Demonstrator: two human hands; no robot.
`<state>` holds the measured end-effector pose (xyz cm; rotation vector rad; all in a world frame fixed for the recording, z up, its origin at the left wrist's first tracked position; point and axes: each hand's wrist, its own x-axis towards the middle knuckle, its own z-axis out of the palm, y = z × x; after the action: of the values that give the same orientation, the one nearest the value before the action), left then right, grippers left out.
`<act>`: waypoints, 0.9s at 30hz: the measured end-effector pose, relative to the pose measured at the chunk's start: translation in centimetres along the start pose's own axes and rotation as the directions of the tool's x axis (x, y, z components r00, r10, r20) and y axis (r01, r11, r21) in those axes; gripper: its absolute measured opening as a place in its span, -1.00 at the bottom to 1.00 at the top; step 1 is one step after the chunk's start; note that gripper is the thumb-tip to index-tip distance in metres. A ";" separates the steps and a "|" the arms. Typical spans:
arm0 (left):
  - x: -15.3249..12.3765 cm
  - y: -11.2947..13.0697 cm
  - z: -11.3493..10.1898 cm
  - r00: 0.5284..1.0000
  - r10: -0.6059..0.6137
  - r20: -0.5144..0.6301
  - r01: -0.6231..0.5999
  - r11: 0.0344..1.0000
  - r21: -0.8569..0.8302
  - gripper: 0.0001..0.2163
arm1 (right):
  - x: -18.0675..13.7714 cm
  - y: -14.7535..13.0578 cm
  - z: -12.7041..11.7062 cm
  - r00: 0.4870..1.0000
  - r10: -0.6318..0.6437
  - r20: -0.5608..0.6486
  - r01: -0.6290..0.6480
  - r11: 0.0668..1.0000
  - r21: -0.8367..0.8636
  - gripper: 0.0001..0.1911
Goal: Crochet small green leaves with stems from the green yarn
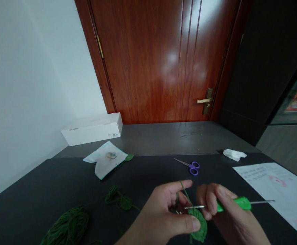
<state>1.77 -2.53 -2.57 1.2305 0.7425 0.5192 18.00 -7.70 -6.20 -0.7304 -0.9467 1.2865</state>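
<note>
My left hand (167, 212) pinches a small green crocheted piece (198, 227) between thumb and fingers, with green yarn running over its raised forefinger. My right hand (225, 212) is closed on a crochet hook with a green handle (233, 203); its metal tip points left into the piece, and the other metal end sticks out to the right. Both hands hover low over the dark table (48, 183).
A green yarn skein (68, 228) lies at the front left, with a loose yarn tangle (119, 199) beside it. Purple-handled scissors (190, 166), a clear packet (106, 161), a printed sheet (281, 190), a crumpled tissue (234, 154) and a white box (93, 129) lie farther off. A wooden door (161, 58) stands behind.
</note>
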 end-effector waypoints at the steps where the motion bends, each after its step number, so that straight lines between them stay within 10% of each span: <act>1: 0.2 -0.7 -0.1 1.000 -0.004 -0.001 0.004 1.000 0.004 -0.32 | -0.3 0.7 -0.3 1.000 0.010 -0.029 -0.010 1.000 0.008 -0.55; 19: -0.6 -6.5 -0.4 0.992 -0.055 -0.113 0.044 0.994 -0.101 -0.02 | -2.3 5.1 -0.8 0.958 0.281 -0.057 -0.277 0.959 0.063 -0.70; 27: -1.1 -6.5 -0.5 0.987 0.043 -0.156 -0.033 0.997 0.069 -0.24 | -2.4 4.9 -0.9 0.961 0.268 -0.065 -0.262 0.962 0.077 -0.70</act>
<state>0.43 -4.74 -8.70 1.2771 0.8766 0.6325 16.50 -9.21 -11.33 -0.8679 -0.7576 1.5069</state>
